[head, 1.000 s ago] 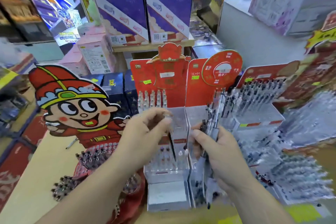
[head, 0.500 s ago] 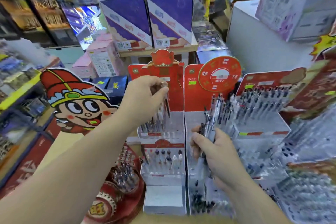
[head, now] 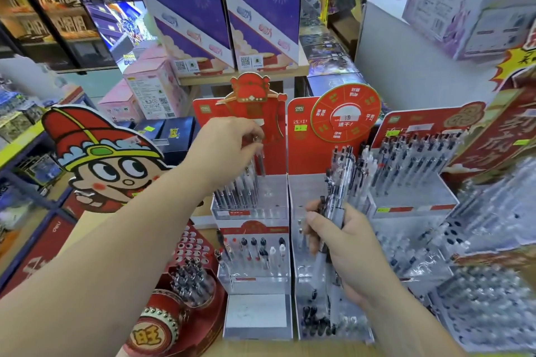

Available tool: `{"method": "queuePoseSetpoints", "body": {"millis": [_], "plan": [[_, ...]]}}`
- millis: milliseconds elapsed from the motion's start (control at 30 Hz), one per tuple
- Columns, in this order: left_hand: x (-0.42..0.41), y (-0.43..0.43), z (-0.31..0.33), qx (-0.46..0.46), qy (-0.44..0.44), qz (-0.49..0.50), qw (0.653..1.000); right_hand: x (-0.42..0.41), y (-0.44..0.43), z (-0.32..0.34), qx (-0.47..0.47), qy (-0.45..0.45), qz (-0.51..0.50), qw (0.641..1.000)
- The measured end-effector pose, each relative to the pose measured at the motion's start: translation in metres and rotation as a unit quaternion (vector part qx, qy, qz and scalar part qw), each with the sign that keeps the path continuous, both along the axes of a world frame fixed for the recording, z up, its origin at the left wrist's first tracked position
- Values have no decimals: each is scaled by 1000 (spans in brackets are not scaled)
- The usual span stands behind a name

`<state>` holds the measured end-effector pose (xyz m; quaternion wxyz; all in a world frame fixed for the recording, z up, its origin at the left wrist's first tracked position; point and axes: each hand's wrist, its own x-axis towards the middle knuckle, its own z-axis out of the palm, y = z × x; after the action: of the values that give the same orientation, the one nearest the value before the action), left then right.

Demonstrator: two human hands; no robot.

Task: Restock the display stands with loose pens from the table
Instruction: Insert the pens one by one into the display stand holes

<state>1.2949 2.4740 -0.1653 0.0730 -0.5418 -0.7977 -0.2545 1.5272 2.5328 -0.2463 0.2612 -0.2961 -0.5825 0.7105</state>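
Observation:
My left hand (head: 224,148) pinches a single clear pen (head: 261,161) by its top, upright above the top tier of the left red display stand (head: 255,211). Several pens stand in that tier to the pen's left. My right hand (head: 345,249) grips a bundle of clear pens (head: 339,188), tips pointing up, in front of the middle red display stand (head: 304,182). The left stand's lower tier holds several pens with black and white caps.
A third pen stand (head: 414,194), full of pens, sits to the right, with clear racks of pens (head: 487,298) beside it. A cartoon-head cardboard display (head: 101,159) and a red round pen holder (head: 185,284) stand at the left. Purple boxes (head: 226,23) rise behind.
My left hand rose from the lower tier to the top tier of the left stand, holding one pen. My right hand kept the bundle almost still.

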Motion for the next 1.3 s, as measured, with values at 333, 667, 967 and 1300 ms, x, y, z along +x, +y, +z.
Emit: {"method": "queuePoseSetpoints", "body": {"millis": [333, 667, 967, 1300], "plan": [[-14, -1, 17, -54, 18, -71, 996, -3, 0, -1, 9, -4, -8, 1000], [-11, 7, 0, -130, 52, -45, 989, -12, -3, -1, 15, -6, -11, 1000], [2, 13, -13, -138, 112, 6, 984, -10, -6, -4, 4, -5, -17, 1000], [4, 9, -23, -16, 26, 109, 994, -5, -7, -6, -16, -2, -24, 1000]]}}
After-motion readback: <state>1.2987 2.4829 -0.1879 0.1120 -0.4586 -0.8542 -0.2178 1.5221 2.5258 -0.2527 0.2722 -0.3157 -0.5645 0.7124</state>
